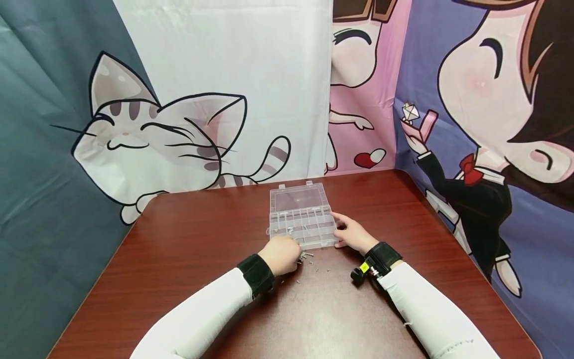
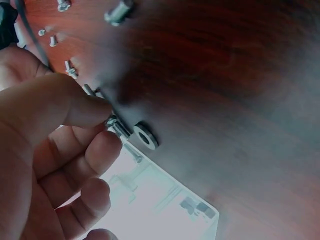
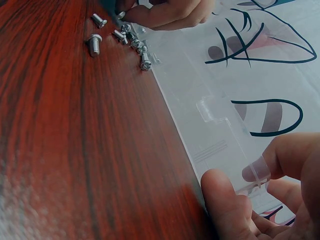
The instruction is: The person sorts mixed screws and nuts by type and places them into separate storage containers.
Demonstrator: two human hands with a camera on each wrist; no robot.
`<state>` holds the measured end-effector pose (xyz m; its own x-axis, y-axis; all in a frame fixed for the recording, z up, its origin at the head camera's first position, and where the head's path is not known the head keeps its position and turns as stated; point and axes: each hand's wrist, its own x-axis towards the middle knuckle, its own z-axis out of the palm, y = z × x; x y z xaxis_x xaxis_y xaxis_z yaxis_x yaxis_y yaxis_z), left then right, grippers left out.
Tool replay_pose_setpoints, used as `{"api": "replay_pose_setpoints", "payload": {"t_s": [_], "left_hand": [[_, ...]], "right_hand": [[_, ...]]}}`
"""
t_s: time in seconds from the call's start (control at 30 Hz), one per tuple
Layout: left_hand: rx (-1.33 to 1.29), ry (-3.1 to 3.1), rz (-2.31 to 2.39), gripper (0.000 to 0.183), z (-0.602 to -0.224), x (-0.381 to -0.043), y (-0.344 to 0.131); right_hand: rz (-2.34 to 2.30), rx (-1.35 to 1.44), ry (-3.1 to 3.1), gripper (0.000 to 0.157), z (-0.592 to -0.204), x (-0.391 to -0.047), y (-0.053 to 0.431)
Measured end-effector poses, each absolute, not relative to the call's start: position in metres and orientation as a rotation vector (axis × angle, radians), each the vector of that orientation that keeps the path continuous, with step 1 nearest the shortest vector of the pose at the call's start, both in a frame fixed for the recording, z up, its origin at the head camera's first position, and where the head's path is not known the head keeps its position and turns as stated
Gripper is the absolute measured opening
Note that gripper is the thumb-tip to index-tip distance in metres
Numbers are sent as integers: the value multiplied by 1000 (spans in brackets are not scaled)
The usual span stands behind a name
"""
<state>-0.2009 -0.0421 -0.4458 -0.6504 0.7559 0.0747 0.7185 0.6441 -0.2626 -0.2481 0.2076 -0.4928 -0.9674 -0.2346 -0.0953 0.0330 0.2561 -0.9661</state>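
Note:
A clear plastic compartment box (image 1: pixel 319 244) stands on the table with its lid (image 1: pixel 298 198) folded back. My right hand (image 1: pixel 354 234) grips the box's right end; in the right wrist view its thumb (image 3: pixel 220 192) and fingers are on either side of the corner. My left hand (image 1: pixel 281 254) is at the box's front edge, fingers curled. Up close, it pinches a small screw (image 2: pixel 119 129) between thumb and forefinger. Near those fingertips is a flat washer (image 2: pixel 146 136). Several metal screws (image 3: pixel 145 62) lie in a cluster along the front edge of the box.
More loose screws (image 3: pixel 95 45) are scattered over the brown table (image 1: pixel 215 224) in front of the box. A few small metal pieces (image 1: pixel 290 230) sit inside its compartments. Behind the table hangs a cartoon-printed cloth (image 1: pixel 251 55).

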Motion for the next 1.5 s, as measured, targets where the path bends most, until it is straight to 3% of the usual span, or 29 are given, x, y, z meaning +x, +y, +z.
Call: {"api": "replay_pose_setpoints", "payload": {"t_s": [0.33,0.53,0.67,1.1,1.33,1.5], "left_hand": [[-1257,-2789,-50,25,-429,-208,-42],[-1206,-2751,-79,4,-413,-222,-36],[-1208,-2736,-36,18,-408,-238,-28],[-1116,-2814,74,18,-416,-280,-8],[-1129,-2833,117,45,-414,-286,3],[-1162,-2848,129,49,-416,-288,7]], "right_hand": [[-1786,-194,2308,70,-491,-246,208],[-1778,-194,2311,70,-491,-246,208],[-1775,-189,2315,70,-491,-246,210],[-1789,-179,2301,70,-494,-248,209],[-1797,-174,2299,72,-494,-251,209],[-1791,-182,2304,72,-497,-252,211]]}}
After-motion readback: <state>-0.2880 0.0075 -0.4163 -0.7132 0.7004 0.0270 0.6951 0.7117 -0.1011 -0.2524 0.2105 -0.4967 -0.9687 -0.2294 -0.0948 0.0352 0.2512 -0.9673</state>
